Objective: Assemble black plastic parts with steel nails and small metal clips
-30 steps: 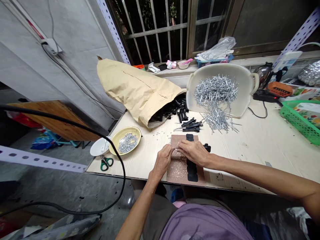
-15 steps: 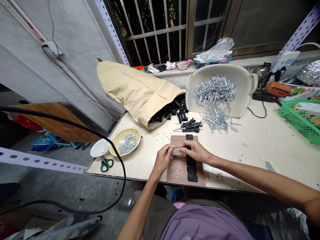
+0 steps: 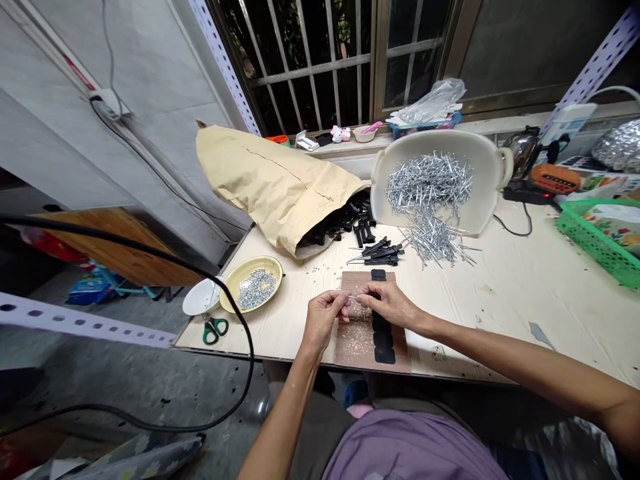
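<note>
My left hand (image 3: 324, 318) and my right hand (image 3: 391, 304) meet over a brown board (image 3: 356, 335) at the table's near edge. Both pinch a thin metal pin (image 3: 353, 297) between fingertips, the left at its left end, the right at its right end. A row of black plastic pieces (image 3: 383, 333) lies on the board under my right hand. Behind it sit more black pieces (image 3: 381, 251), a spill of metal pins (image 3: 434, 241) and a tipped cream scoop (image 3: 483, 175) full of pins.
A tan paper sack (image 3: 273, 179) spills black parts (image 3: 350, 223) at the back. A yellow dish of small metal bits (image 3: 251, 283), a white bowl (image 3: 198, 297) and green-handled scissors (image 3: 215, 328) sit left. A green basket (image 3: 598, 241) stands right. A black cable (image 3: 150, 257) arcs at left.
My hands lifted off the board and drew slightly apart, and a thin pin now shows pinched between them. The black piece beside my right hand a second ago is no longer visible.
</note>
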{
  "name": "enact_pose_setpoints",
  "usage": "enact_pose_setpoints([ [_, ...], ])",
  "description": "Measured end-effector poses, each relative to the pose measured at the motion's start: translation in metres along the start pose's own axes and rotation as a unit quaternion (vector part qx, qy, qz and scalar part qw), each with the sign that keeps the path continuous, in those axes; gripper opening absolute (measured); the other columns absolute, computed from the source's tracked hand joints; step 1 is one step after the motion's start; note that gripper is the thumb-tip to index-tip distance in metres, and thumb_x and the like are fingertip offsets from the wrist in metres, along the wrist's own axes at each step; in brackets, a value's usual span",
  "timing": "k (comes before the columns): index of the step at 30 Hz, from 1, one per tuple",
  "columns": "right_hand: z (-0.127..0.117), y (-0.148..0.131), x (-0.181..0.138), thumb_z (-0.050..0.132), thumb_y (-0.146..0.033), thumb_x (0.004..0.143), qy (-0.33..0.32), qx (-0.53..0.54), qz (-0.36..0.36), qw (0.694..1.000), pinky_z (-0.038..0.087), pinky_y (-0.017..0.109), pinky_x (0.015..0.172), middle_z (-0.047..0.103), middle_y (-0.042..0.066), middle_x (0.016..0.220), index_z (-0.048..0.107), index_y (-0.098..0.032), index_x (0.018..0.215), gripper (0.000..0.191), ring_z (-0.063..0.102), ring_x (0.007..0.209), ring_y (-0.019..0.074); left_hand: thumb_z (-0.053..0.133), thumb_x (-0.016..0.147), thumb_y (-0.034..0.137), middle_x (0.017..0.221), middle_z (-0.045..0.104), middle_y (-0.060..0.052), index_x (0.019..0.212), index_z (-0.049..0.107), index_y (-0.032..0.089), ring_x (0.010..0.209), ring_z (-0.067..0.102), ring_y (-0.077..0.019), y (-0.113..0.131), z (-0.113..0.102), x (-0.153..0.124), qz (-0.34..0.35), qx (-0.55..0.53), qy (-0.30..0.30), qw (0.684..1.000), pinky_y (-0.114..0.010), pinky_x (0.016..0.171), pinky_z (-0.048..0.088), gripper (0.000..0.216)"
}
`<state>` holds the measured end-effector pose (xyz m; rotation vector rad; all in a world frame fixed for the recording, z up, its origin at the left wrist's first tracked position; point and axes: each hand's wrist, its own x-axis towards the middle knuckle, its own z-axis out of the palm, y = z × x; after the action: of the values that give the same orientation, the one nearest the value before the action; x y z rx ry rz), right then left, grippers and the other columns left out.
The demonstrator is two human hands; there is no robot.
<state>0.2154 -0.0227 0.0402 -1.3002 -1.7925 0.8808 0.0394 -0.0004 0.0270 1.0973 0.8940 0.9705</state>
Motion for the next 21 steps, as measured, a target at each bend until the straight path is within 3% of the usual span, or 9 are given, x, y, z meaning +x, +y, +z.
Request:
enact_pose_setpoints([
  [5, 0.003, -0.008, -0.008, 0.044, -0.033, 0.091, 0.075, -0.163, -0.053, 0.982, 0.037, 0.025, 0.064, 0.061, 0.004, 0.082, 0.06, -0.018, 0.085, 0.023, 0.054, 0.074, 0.0145, 0.072, 0.067, 0.037, 0.061, 0.058, 0.001, 0.076, 0.065, 0.011, 0.045, 0.047, -0.0051, 0.001, 0.013, -0.002, 0.002, -0.05, 0.05, 0.997, -0.019, 0.044, 0.04, 0.028],
  [7, 0.005, -0.009, -0.007, 0.044, -0.033, 0.091, 0.096, -0.177, -0.064, 0.977, 0.037, 0.025, 0.064, 0.06, 0.005, 0.084, 0.06, -0.018, 0.085, 0.023, 0.054, 0.075, 0.0148, 0.071, 0.067, 0.038, 0.06, 0.056, 0.002, 0.073, 0.063, 0.011, 0.045, 0.046, -0.005, 0.002, 0.018, -0.002, 0.006, -0.067, 0.064, 0.996, -0.019, 0.044, 0.04, 0.029],
  [9, 0.006, -0.007, -0.003, 0.044, -0.034, 0.091, 0.084, -0.117, -0.05, 0.988, 0.038, 0.024, 0.062, 0.059, 0.004, 0.079, 0.058, -0.017, 0.082, 0.025, 0.054, 0.072, 0.0141, 0.069, 0.069, 0.04, 0.058, 0.055, 0.002, 0.073, 0.063, 0.012, 0.047, 0.047, -0.0064, 0.003, 0.022, -0.003, 0.035, -0.033, 0.092, 0.995, -0.02, 0.047, 0.042, 0.029],
  [12, 0.004, 0.0, 0.005, 0.045, -0.038, 0.09, 0.009, 0.028, -0.002, 1.0, 0.038, 0.023, 0.057, 0.057, 0.001, 0.069, 0.055, -0.015, 0.075, 0.029, 0.051, 0.063, 0.0119, 0.064, 0.073, 0.042, 0.057, 0.054, 0.003, 0.079, 0.064, 0.013, 0.047, 0.049, -0.0085, 0.004, 0.02, -0.004, 0.06, 0.057, 0.112, 0.99, -0.022, 0.049, 0.043, 0.03],
  [14, 0.0, 0.004, 0.007, 0.047, -0.04, 0.089, -0.033, 0.066, 0.013, 0.997, 0.037, 0.022, 0.055, 0.056, 0.0, 0.066, 0.055, -0.015, 0.074, 0.03, 0.05, 0.06, 0.0109, 0.06, 0.076, 0.044, 0.058, 0.053, 0.003, 0.078, 0.063, 0.014, 0.045, 0.047, -0.0085, 0.004, 0.015, -0.004, 0.05, 0.119, 0.08, 0.988, -0.022, 0.045, 0.04, 0.03],
  [16, -0.004, 0.007, 0.006, 0.049, -0.04, 0.088, -0.04, 0.027, -0.004, 0.999, 0.037, 0.022, 0.056, 0.057, 0.0, 0.067, 0.056, -0.015, 0.075, 0.029, 0.05, 0.062, 0.0112, 0.057, 0.078, 0.043, 0.059, 0.052, 0.003, 0.075, 0.061, 0.015, 0.046, 0.044, -0.0081, 0.005, 0.009, -0.004, 0.055, 0.192, 0.033, 0.979, -0.021, 0.045, 0.036, 0.028],
  [19, -0.008, 0.007, -0.001, 0.047, -0.036, 0.09, -0.008, -0.135, -0.076, 0.988, 0.034, 0.023, 0.058, 0.06, 0.002, 0.075, 0.059, -0.016, 0.081, 0.025, 0.051, 0.067, 0.0125, 0.053, 0.081, 0.041, 0.062, 0.049, 0.003, 0.071, 0.056, 0.017, 0.055, 0.043, -0.0085, 0.008, 0.002, -0.002, 0.097, 0.278, -0.032, 0.955, -0.02, 0.052, 0.035, 0.026],
  [21, -0.008, 0.007, -0.006, 0.042, -0.033, 0.093, 0.011, -0.254, -0.132, 0.958, 0.032, 0.025, 0.059, 0.059, 0.004, 0.078, 0.06, -0.017, 0.083, 0.026, 0.051, 0.068, 0.013, 0.051, 0.082, 0.041, 0.062, 0.046, 0.004, 0.068, 0.051, 0.017, 0.057, 0.041, -0.0086, 0.01, -0.001, -0.001, 0.098, 0.283, -0.063, 0.952, -0.019, 0.054, 0.034, 0.028],
])
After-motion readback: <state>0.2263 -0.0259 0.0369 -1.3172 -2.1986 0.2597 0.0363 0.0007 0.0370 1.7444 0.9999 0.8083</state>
